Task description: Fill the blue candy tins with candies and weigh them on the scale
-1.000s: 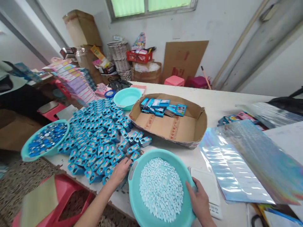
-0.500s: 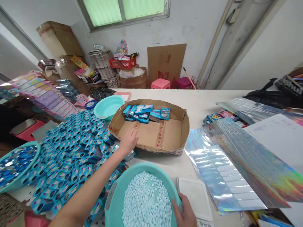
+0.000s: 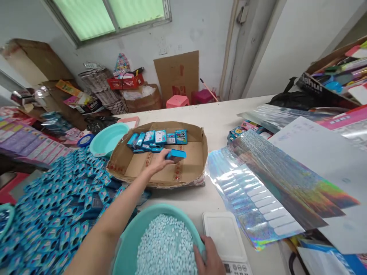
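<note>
My left hand (image 3: 159, 163) is stretched over a shallow cardboard box (image 3: 190, 168), its fingers closed on one end of a small blue carton (image 3: 176, 154). Under and behind it, several similar blue cartons (image 3: 155, 136) lie along the far-left inside of the cardboard box. My right hand (image 3: 210, 256) grips the right rim of a teal basin (image 3: 130, 225), thumb inside. Small pale-blue pellets (image 3: 168, 244) fill much of that basin. A white scale (image 3: 223, 235) stands just right of my right hand.
A mass of blue cartons (image 3: 65, 198) covers the table's left side. Behind them sits another teal basin (image 3: 107, 137). Shiny holographic sheets (image 3: 258, 191) lie on the right, near a black bag (image 3: 289, 98). A pink stool (image 3: 177, 101) stands beyond the table.
My left hand has moved from the cardboard box's near edge to over its middle, and a blue carton now shows in its fingers. My right hand stays on the basin rim. The view has shifted right.
</note>
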The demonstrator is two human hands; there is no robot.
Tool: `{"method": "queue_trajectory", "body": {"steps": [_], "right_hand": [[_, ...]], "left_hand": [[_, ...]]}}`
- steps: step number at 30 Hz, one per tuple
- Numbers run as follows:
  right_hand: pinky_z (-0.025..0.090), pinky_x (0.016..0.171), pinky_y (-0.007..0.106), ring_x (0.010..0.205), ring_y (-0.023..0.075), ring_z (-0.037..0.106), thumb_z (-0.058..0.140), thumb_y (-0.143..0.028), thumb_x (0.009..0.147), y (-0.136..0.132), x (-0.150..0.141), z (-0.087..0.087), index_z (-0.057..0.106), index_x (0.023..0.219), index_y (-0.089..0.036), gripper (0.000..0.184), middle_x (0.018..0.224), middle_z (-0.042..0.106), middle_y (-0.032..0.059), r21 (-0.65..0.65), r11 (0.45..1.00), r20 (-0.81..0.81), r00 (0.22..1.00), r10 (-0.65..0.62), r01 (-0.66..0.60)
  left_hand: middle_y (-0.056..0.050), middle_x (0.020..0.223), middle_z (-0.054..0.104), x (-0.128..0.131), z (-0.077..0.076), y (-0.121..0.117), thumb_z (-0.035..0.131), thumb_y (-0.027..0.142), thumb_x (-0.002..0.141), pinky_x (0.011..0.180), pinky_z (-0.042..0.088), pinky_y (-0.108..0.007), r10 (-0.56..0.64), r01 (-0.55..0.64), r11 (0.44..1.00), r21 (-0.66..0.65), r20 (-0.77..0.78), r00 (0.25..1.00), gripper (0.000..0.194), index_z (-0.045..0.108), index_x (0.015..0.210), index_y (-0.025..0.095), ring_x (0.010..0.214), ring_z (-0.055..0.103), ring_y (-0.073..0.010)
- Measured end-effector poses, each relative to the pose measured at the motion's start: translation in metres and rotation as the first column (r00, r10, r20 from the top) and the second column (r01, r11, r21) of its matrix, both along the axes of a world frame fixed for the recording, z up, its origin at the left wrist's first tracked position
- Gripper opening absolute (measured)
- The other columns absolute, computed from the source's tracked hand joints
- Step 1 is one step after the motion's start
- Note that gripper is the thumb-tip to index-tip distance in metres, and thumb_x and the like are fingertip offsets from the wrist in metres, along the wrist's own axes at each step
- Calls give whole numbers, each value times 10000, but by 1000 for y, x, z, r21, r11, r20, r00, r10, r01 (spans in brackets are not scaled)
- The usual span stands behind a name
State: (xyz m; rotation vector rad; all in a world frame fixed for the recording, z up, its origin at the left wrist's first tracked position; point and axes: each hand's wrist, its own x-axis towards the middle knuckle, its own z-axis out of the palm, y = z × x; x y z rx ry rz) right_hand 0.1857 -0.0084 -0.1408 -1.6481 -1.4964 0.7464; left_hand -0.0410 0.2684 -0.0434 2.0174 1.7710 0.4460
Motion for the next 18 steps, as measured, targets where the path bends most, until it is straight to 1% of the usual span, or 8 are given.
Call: {"method": "queue_trajectory", "body": {"steps": [2, 4, 6, 8, 13, 14, 16, 18], "right_hand": [[533, 693, 333, 831, 227, 648, 406, -482, 921, 5, 6, 15, 548, 1069, -227, 327, 923, 654, 74, 80, 996, 60, 998, 38, -43], [528, 764, 409, 937, 271, 619, 490, -465, 890, 11, 14, 38, 500, 1178, -194, 396, 1021, 630, 123, 216, 974, 144, 989, 33, -64], [506, 828, 466, 1040, 292, 570, 516, -395, 893, 17, 24, 64, 404, 1301, -168, 481, 1105, 581, 163, 320, 944, 178, 984, 19, -76], [474, 893, 504, 1152, 311, 505, 605, -350, 845, 22, 31, 87, 319, 1372, -184, 622, 1203, 525, 177, 435, 890, 224, 974, 37, -134], [298, 1058, 554, 1266, 292, 447, 588, -184, 821, 17, 41, 110, 496, 1251, -309, 457, 1279, 563, 68, 410, 690, 444, 792, 420, -596], [305, 1060, 534, 1219, 269, 501, 561, -154, 822, 12, 42, 109, 528, 1223, -306, 430, 1247, 597, 56, 373, 702, 394, 789, 472, -607], [418, 982, 464, 1061, 237, 612, 574, -190, 815, -1, 41, 105, 571, 1170, -262, 362, 1145, 661, 62, 272, 825, 144, 869, 474, -495], [521, 818, 396, 887, 228, 664, 637, -312, 785, -14, 36, 97, 602, 1084, -209, 319, 1003, 706, 71, 95, 953, -181, 936, 301, -288]], "left_hand": [[-42, 1026, 589, 2, 14, -47, 697, 287, 679, 870, 445, -326, 60, -45, 998, -46, 407, 911, 415, 581, 1060, 172, 980, 553, -203], [-45, 1021, 612, 10, 26, -98, 719, 319, 665, 848, 461, -326, 179, -60, 980, -191, 700, 691, 464, 552, 1075, 177, 951, 577, -196], [-54, 1016, 632, 24, 36, -145, 733, 335, 661, 805, 479, -304, 306, -16, 938, -346, 806, 506, 483, 537, 1073, 177, 908, 601, -182], [-47, 960, 642, 40, 44, -184, 738, 336, 660, 685, 486, -248, 400, 21, 890, -456, 800, 448, 512, 526, 1101, 187, 788, 611, -147], [-19, 816, 617, 62, 47, -236, 640, 427, 739, 472, 402, -190, 423, 209, 748, -629, 696, 580, 429, 566, 1092, 196, 577, 548, -101], [-37, 856, 627, 60, 41, -240, 596, 457, 768, 514, 437, -214, 384, 236, 752, -615, 700, 602, 390, 593, 1051, 188, 638, 578, -124], [-67, 958, 639, 52, 22, -244, 494, 486, 828, 670, 495, -291, 309, 142, 834, -534, 663, 682, 371, 628, 993, 182, 811, 611, -179], [-88, 1056, 631, 49, -9, -247, 432, 454, 860, 859, 466, -380, 256, -46, 925, -378, 528, 810, 365, 635, 994, 181, 986, 582, -226]]}}
